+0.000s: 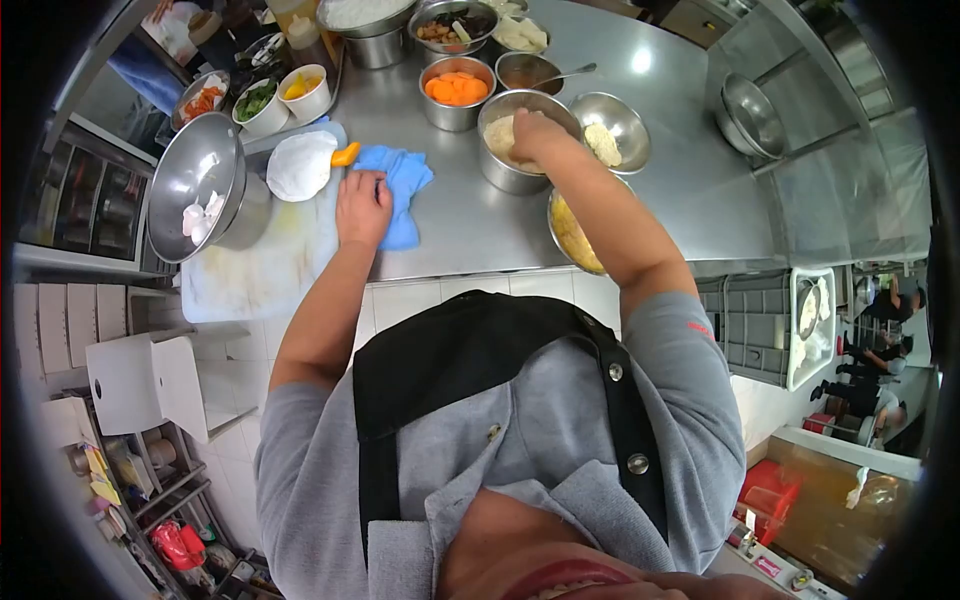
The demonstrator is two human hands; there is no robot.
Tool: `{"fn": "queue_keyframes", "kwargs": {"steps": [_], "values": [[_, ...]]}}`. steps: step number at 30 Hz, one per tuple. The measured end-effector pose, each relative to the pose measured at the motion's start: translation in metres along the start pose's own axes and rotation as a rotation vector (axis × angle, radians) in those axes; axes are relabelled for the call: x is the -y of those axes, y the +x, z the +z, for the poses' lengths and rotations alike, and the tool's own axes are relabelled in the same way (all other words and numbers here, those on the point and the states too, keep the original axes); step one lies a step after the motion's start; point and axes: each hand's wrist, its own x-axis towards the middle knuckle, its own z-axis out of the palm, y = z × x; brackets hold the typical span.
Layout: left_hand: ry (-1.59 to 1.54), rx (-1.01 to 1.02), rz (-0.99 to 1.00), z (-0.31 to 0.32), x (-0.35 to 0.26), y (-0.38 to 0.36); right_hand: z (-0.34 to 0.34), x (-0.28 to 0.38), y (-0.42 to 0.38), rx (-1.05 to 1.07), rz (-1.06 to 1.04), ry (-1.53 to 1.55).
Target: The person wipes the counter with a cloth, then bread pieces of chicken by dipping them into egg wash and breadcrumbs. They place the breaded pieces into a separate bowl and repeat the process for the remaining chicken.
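My left hand [363, 208] lies flat at the edge of the white cutting board [255, 275], touching a crumpled blue cloth [405, 180]. Just beyond it on the board is a flat, rounded white thing [300, 167], with a short orange handle [346, 154] at its right side. My right hand [540, 137] reaches into a steel pot [512, 178] of pale, crumbly stuff [500, 138]; its fingertips are hidden inside. Right of the pot sits a steel bowl [636, 135] with a pale yellow lump [603, 145]. Below my right forearm, another bowl holds a yellow mixture [572, 235], partly covered by the arm.
A large steel bowl [225, 160] with white pieces stands tilted at the board's left. Farther back are a pot of orange slices [457, 90], a pot with a spoon [565, 75], white tubs [305, 92] and squeeze bottles [308, 40]. A grey crate [745, 325] stands at right.
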Motion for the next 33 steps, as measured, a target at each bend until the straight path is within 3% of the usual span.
{"fn": "queue_keyframes", "kwargs": {"steps": [2, 5, 8, 11, 14, 17, 18, 20, 22, 25, 29, 32, 33], "values": [[-0.002, 0.000, 0.003, 0.000, -0.002, 0.000, -0.013, -0.012, 0.012, 0.156, -0.028, 0.008], [0.001, 0.001, 0.001, 0.000, -0.001, -0.001, -0.023, -0.031, 0.022, 0.206, -0.145, 0.135], [0.002, -0.006, 0.017, 0.002, 0.001, 0.000, -0.018, -0.033, 0.020, 0.205, -0.100, -0.027], [0.019, -0.003, 0.018, 0.001, 0.002, -0.001, -0.039, -0.028, 0.001, -0.035, -0.099, 0.243], [0.019, 0.015, 0.018, 0.000, -0.002, -0.003, -0.034, -0.023, 0.010, 0.278, -0.065, 0.406], [0.000, 0.008, 0.021, 0.002, 0.000, 0.005, 0.015, -0.038, 0.038, 0.033, -0.237, -0.005], [-0.005, 0.003, 0.025, 0.002, 0.000, 0.004, -0.002, -0.037, 0.046, 0.204, -0.263, 0.029], [-0.010, 0.012, 0.021, -0.001, -0.001, -0.002, -0.047, -0.020, 0.016, 0.332, -0.110, 0.422], [-0.011, 0.014, 0.012, -0.003, -0.005, 0.001, -0.056, -0.008, -0.008, 0.328, -0.026, 0.671], [0.018, 0.029, -0.007, 0.003, 0.004, -0.001, 0.004, -0.023, 0.032, 0.249, -0.133, 0.077], [0.004, -0.012, 0.027, 0.004, 0.003, -0.001, -0.041, -0.001, 0.012, 0.447, -0.031, 0.184], [0.012, 0.011, 0.008, 0.001, 0.001, -0.001, -0.004, 0.007, -0.008, 0.051, -0.063, -0.229], [0.009, 0.010, 0.002, 0.002, 0.001, -0.001, -0.006, 0.008, -0.013, 0.015, -0.024, -0.202]]}}
